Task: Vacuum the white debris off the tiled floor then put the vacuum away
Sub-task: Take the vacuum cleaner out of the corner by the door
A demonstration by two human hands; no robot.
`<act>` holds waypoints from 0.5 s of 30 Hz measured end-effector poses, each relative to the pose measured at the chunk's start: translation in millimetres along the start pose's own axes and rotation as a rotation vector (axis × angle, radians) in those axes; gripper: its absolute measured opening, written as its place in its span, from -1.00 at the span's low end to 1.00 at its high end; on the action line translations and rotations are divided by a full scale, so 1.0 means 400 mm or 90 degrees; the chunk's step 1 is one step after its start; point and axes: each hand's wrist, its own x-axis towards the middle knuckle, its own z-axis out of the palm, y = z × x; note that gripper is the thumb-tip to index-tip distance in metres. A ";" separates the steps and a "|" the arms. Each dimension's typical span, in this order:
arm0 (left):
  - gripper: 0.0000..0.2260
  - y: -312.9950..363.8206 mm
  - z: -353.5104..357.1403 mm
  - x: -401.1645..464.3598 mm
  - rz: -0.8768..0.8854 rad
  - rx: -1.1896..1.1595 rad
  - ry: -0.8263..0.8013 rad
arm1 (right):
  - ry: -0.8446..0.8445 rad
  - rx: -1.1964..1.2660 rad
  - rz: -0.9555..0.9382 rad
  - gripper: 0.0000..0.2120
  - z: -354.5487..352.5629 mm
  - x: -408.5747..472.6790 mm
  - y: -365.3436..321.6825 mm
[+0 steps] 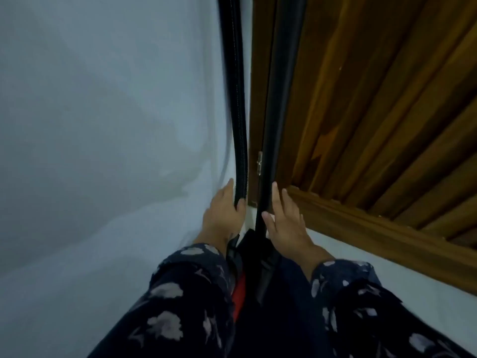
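The vacuum stands in the wall corner at 12 o'clock. Left hand (224,213) curls round the ribbed hose (238,120), which looks flexible and light. Right hand (284,218), fingers straight, steadies the rigid wand (271,140); grasp the wand for control

Both arms reach forward. The left hand (223,211) has its fingers curled. The right hand (285,220) has fingers extended.

Legible text: none | labels, brands, numbers, signs: none readable | surfaces checked: all in head view | image soft, dim, blurred throughout
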 end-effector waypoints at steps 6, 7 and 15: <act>-0.43 -0.164 0.156 0.143 0.036 -0.046 0.001 | 0.138 0.096 -0.150 -0.35 0.198 0.123 0.107; -0.42 -0.182 0.177 0.168 0.042 -0.049 0.010 | 0.152 0.129 -0.163 -0.33 0.215 0.145 0.111; -0.16 -0.266 0.326 0.330 0.054 -0.206 -0.020 | 0.319 0.286 -0.225 -0.41 0.326 0.264 0.152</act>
